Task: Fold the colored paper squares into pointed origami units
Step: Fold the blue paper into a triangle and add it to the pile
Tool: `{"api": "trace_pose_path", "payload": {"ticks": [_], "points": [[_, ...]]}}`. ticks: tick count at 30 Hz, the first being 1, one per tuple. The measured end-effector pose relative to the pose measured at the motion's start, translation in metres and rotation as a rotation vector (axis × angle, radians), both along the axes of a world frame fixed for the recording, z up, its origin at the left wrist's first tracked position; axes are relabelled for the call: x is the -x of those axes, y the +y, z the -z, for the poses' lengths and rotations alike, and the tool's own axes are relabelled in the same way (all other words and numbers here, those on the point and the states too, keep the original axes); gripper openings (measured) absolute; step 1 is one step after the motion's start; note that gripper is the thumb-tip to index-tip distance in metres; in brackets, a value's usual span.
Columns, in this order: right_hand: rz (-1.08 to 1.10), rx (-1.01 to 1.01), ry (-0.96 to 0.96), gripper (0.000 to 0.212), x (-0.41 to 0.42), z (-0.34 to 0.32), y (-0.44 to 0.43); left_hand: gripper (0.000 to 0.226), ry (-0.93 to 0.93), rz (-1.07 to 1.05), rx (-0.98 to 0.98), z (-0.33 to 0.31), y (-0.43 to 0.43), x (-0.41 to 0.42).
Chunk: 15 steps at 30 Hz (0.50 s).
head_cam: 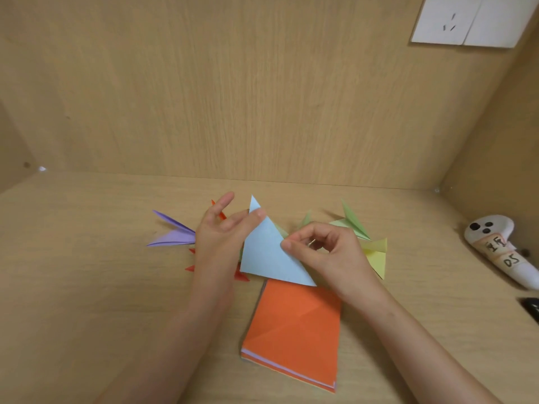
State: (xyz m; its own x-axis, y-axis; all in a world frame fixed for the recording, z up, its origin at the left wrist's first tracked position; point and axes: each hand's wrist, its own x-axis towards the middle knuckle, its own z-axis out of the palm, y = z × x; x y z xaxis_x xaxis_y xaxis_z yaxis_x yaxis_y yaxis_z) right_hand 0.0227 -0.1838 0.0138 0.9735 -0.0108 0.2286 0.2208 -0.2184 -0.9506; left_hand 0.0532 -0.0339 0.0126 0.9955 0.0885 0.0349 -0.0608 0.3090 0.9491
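A light blue paper [267, 255], folded into a triangle, is held above the desk. My left hand [217, 237] pinches its upper point between thumb and fingers. My right hand [326, 252] pinches its right edge with thumb and forefinger. Below it lies a stack of paper squares [294, 330] with a creased orange sheet on top. Finished pointed units lie behind the hands: a purple one [175, 233], red ones [242, 276] partly hidden by my left hand, green ones [354, 223] and a yellow one [376, 256].
The wooden desk [87, 287] is walled by wooden panels at the back and right. A white controller with a taped label [501, 249] lies at the right edge, a dark object [530, 309] just below it. A white wall socket [472, 20] sits at upper right.
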Motion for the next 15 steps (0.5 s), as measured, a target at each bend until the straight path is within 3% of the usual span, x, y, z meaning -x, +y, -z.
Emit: {"api": "trace_pose_path", "payload": {"ticks": [15], "points": [[-0.027,-0.058,0.088,0.014,-0.003,0.0034,-0.0036,0.058,-0.084,-0.059,0.114,-0.001,0.0052,-0.0031]]}}
